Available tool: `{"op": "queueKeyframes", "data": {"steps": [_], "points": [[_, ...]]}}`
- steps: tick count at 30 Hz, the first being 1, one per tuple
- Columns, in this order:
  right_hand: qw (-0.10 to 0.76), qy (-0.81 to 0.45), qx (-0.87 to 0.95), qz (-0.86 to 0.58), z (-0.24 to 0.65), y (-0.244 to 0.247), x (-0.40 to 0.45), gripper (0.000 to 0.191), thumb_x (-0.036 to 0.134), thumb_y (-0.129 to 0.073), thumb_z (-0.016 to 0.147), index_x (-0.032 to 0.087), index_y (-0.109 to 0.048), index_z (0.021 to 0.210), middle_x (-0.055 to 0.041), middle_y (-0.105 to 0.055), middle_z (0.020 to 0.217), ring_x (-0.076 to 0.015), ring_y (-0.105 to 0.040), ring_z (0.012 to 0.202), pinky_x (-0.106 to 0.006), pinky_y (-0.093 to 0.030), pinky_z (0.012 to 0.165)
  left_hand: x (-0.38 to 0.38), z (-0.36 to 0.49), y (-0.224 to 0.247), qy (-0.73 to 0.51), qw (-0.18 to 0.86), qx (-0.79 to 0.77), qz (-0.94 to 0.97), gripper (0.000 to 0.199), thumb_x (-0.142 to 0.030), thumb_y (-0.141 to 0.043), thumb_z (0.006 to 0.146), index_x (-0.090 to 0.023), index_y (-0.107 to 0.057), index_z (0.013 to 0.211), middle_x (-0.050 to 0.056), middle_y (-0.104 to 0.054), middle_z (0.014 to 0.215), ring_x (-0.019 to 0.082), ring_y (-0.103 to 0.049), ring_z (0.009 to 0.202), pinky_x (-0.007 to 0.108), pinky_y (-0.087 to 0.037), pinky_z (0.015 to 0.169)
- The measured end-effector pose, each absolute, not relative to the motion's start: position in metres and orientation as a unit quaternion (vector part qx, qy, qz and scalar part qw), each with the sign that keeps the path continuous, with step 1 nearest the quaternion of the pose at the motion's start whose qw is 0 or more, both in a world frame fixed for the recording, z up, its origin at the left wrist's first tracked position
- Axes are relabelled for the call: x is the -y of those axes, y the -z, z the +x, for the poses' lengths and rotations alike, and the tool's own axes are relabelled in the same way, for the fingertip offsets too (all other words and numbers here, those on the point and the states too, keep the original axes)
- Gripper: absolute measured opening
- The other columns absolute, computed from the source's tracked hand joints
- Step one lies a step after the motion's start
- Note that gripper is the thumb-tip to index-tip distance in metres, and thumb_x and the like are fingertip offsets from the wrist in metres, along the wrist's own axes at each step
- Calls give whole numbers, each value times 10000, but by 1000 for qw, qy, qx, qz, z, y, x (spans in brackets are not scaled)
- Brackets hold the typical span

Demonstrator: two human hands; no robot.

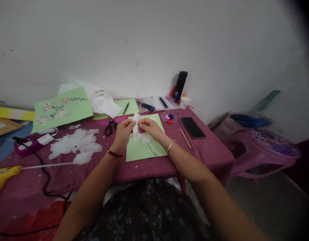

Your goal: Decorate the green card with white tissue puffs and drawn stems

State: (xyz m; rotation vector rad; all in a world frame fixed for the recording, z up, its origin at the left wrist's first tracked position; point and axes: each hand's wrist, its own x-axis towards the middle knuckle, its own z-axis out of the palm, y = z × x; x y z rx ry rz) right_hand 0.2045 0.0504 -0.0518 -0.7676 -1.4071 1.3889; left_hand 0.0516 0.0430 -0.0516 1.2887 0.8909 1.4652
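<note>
Between my two hands is a piece of white tissue paper (136,133), held upright above a light green sheet (134,154). The fingers of my left hand (123,133) pinch its left edge. My right hand (152,129) pinches it from the right side. On the green sheet, partly under my right hand, lies a white paper flower (145,138) with a thin drawn stem (152,149). Several cut pieces of white tissue (76,144) are heaped on the checked cloth to the left. Black scissors (109,129) rest beside my left hand.
A yellow glue gun (3,175) with a black cord lies at left, near a purple extension box (27,147). A finished flower picture (61,117) leans behind. At right are a phone (194,127), a paint palette (169,117), a paper cup (185,102) and a pink stool (262,150).
</note>
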Motion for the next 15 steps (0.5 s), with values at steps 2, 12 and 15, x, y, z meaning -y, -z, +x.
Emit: {"op": "queueKeyframes", "data": {"steps": [2,12,15], "points": [[500,-556,582,-321,204,53,-52,149,291,-678,753,200,-586,825,38,-578,720,-98,-549,646,-255,-480,644,-44,52,49,-598,535,-331,497,263,-415,-697,776,-157,-662,738,-7,-623,623,102,-542,526,228,-447,517],[503,-482,640,-325,208,46,-48,189,346,-620,809,205,-519,732,53,-513,639,-98,-489,592,-252,-399,587,-40,54,48,-566,495,-349,559,222,-304,-777,661,-161,-608,673,-40,-564,560,71,-490,487,204,-380,495],[495,-489,640,-326,208,46,-48,221,401,-623,807,211,-523,754,47,-531,638,-107,-499,593,-258,-409,583,-41,54,48,-566,469,-359,575,222,-301,-764,662,-163,-592,637,-46,-531,529,63,-448,456,204,-335,465]]}}
